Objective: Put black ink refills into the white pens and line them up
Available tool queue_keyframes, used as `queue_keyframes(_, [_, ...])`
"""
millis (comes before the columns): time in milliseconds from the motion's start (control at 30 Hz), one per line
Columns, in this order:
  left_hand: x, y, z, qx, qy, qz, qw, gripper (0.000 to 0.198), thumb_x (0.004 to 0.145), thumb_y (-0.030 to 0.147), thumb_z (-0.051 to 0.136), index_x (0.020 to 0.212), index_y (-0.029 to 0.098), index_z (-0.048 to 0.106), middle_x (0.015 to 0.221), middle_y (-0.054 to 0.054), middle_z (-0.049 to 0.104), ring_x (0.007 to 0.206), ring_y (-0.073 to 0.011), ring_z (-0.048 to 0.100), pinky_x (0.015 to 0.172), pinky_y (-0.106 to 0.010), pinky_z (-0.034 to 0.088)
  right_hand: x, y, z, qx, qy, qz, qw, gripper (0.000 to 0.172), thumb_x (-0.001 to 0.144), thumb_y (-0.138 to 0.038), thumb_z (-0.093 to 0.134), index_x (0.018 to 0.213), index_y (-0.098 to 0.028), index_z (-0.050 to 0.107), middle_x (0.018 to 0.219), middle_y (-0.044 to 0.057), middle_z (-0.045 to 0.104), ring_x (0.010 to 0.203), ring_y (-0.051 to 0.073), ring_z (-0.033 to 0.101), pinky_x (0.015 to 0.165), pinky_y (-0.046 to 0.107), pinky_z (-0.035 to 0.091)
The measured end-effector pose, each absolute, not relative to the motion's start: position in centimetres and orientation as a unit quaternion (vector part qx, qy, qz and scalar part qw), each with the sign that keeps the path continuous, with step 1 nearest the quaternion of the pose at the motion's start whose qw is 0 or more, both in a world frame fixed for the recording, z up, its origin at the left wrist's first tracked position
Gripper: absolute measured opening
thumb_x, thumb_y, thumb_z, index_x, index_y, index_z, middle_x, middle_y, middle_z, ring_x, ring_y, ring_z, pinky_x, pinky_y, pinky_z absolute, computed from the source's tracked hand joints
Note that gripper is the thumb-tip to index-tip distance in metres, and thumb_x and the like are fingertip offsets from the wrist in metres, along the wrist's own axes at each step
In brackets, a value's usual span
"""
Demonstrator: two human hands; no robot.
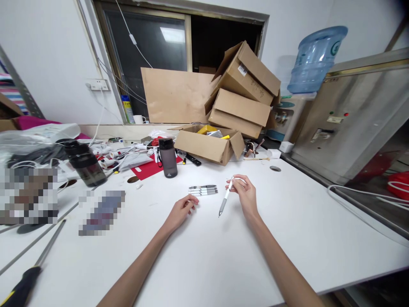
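My R hand [244, 192]'s pinched on a slim white-and-grey plastic pen [226, 198], tip down over flat white tabletop [204, 260], L hand [181, 212] half-open, empty nr row of slim white-and-dark plastic pens [204, 190]; step's prob. single-pen handling, next move needs steady pinch.

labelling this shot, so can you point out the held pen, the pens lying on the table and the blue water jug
Held pen [226, 195]: head view, mid-barrel.
Lying pens [204, 190]: head view, middle of the group.
Blue water jug [315, 62]: head view, its side.
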State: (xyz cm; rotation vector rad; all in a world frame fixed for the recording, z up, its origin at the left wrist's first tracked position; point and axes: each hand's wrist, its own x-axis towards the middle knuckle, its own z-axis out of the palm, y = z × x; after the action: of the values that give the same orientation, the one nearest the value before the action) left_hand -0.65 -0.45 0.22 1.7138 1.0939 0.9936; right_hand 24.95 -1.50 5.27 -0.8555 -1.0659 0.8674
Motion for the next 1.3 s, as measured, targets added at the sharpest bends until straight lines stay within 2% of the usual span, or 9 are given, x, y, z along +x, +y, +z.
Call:
queue_keyframes(233, [-0.6, -0.5, 0.3, 0.690, 0.440, 0.393, 0.420, 0.024, 0.090, 0.036, 0.050, 0.093, 0.019, 0.067, 0.090, -0.005, 0.066, 0.075, -0.0165, 0.059, 0.067, -0.026, 0.047, 25.0, -1.5, 5.2, -0.377, -0.488, 0.390, 0.684, 0.037, 0.082, -0.050, 0.073, 0.100, -0.020, 0.060, 0.087, 0.008, 0.076, 0.073, 0.022, 0.073, 0.072, 0.038, 0.060])
queue_keyframes(400, [-0.7, -0.4, 0.3, 0.690, 0.440, 0.392, 0.419, 0.024, 0.090, 0.037, 0.050, 0.093, 0.019, 0.066, 0.090, -0.005, 0.066, 0.075, -0.0164, 0.059, 0.066, -0.026, 0.047, 24.9, -1.4, 5.1, -0.367, -0.494, 0.398, 0.680, 0.040, 0.083, -0.049, 0.071, 0.108, -0.021, 0.058, 0.090, 0.007, 0.076, 0.072, 0.020, 0.071, 0.073, 0.036, 0.058])
queue_keyframes(500, [-0.7, -0.4, 0.5, 0.688, 0.434, 0.398, 0.423, 0.025, 0.091, 0.037, 0.050, 0.094, 0.019, 0.066, 0.092, -0.005, 0.066, 0.075, -0.0162, 0.059, 0.066, -0.026, 0.048, 24.8, -1.2, 4.8, -0.364, -0.509, 0.393, 0.674, 0.034, 0.084, -0.047, 0.071, 0.102, -0.022, 0.057, 0.091, 0.007, 0.076, 0.070, 0.018, 0.069, 0.073, 0.034, 0.055])
queue_keyframes(600, [-0.6, -0.6, 0.8, 0.686, 0.422, 0.407, 0.432, 0.025, 0.092, 0.038, 0.051, 0.096, 0.019, 0.066, 0.096, -0.006, 0.065, 0.078, -0.0166, 0.060, 0.064, -0.026, 0.049, 24.5, -1.1, 4.4, -0.365, -0.554, 0.380, 0.644, 0.028, 0.085, -0.045, 0.069, 0.096, -0.022, 0.059, 0.092, 0.006, 0.075, 0.070, 0.016, 0.066, 0.073, 0.032, 0.054])
queue_keyframes(767, [-0.1, -1.0, 1.3, 0.679, 0.385, 0.425, 0.458, 0.025, 0.092, 0.040, 0.056, 0.104, 0.020, 0.064, 0.097, -0.006, 0.064, 0.081, -0.0174, 0.061, 0.062, -0.025, 0.051, 23.6, -1.8, 4.0, -0.377, -0.674, 0.317, 0.551, 0.019, 0.087, -0.033, 0.064, 0.102, -0.022, 0.067, 0.101, 0.004, 0.069, 0.082, 0.017, 0.065, 0.082, 0.031, 0.052])
queue_keyframes(900, [0.4, -1.5, 1.7, 0.672, 0.361, 0.427, 0.486, 0.032, 0.091, 0.043, 0.061, 0.114, 0.021, 0.060, 0.100, -0.006, 0.066, 0.080, -0.0172, 0.062, 0.063, -0.026, 0.051, 23.1, -2.6, 4.0, -0.382, -0.735, 0.306, 0.469, 0.020, 0.090, -0.027, 0.058, 0.105, -0.023, 0.070, 0.104, 0.003, 0.070, 0.085, 0.016, 0.065, 0.080, 0.029, 0.051])
queue_keyframes(1000, [0.8, -1.9, 2.1, 0.682, 0.347, 0.416, 0.491, 0.034, 0.089, 0.045, 0.065, 0.112, 0.021, 0.061, 0.102, -0.007, 0.067, 0.084, -0.0188, 0.063, 0.064, -0.026, 0.051, 22.8, -3.1, 4.1, -0.381, -0.754, 0.321, 0.428, 0.020, 0.090, -0.025, 0.059, 0.106, -0.025, 0.071, 0.103, 0.002, 0.072, 0.088, 0.016, 0.066, 0.079, 0.027, 0.050])
queue_keyframes(1167, [1.0, -2.5, 2.6, 0.701, 0.336, 0.400, 0.485, 0.030, 0.091, 0.047, 0.061, 0.103, 0.020, 0.065, 0.094, -0.006, 0.069, 0.081, -0.0188, 0.063, 0.063, -0.025, 0.049, 22.6, -3.6, 4.3, -0.373, -0.765, 0.338, 0.401, 0.017, 0.090, -0.029, 0.060, 0.103, -0.024, 0.071, 0.101, 0.002, 0.074, 0.091, 0.018, 0.067, 0.079, 0.028, 0.049])
queue_keyframes(1300, [0.5, -2.0, 2.4, 0.688, 0.361, 0.417, 0.472, 0.030, 0.091, 0.047, 0.061, 0.102, 0.019, 0.065, 0.091, -0.007, 0.070, 0.080, -0.0192, 0.064, 0.062, -0.025, 0.048, 23.4, -2.7, 3.8, -0.408, -0.728, 0.344, 0.430, 0.023, 0.094, -0.039, 0.055, 0.103, -0.023, 0.070, 0.096, 0.004, 0.074, 0.087, 0.020, 0.068, 0.079, 0.031, 0.050])
